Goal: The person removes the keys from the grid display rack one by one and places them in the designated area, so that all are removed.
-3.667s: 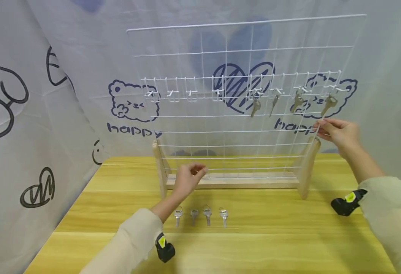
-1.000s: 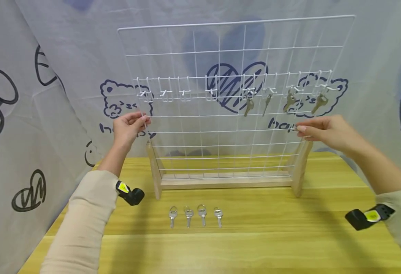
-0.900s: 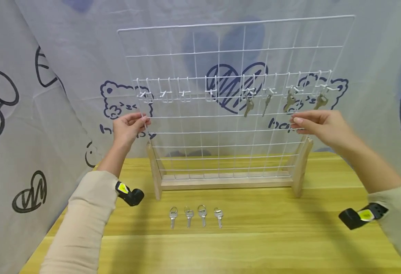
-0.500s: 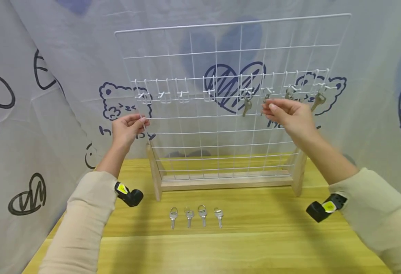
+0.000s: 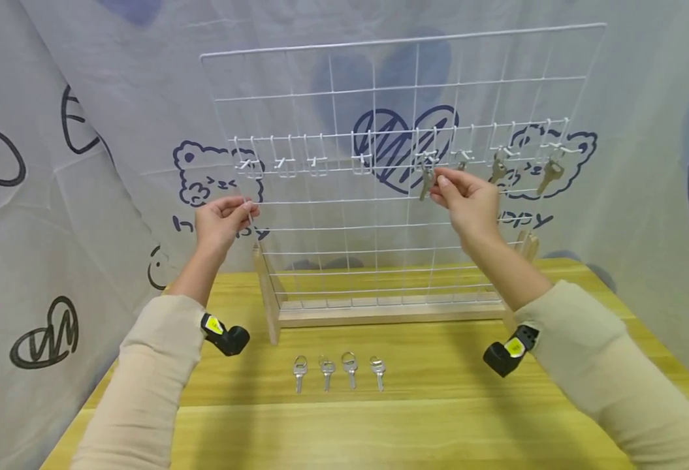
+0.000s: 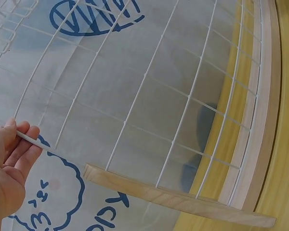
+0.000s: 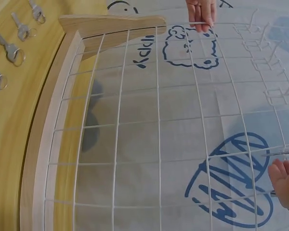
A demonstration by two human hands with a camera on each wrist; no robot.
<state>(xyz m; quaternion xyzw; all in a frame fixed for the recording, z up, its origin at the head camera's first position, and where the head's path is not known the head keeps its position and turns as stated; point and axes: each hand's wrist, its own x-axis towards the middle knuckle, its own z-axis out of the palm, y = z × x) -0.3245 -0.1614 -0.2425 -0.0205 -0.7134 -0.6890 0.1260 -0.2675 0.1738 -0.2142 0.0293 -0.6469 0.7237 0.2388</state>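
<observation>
A white wire grid rack stands in a wooden base, with a row of white hooks along it. My left hand pinches the rack's left edge wire, seen also in the left wrist view. My right hand is raised in front of the hooks, fingers loosely bent. Its fingertips are right beside a hanging key; contact is unclear. Another key is mostly hidden behind that hand. Farther right hang a third key and an end key. The left hooks hold no keys.
Several silver keys with rings, one a key at the left end, lie in a row on the yellow wooden table before the base. A patterned cloth hangs behind and at the sides. Each wrist wears a black camera.
My left hand has risen from above the table keys to the rack's left edge. The right hand has left the right edge and moved leftward along the hanging keys.
</observation>
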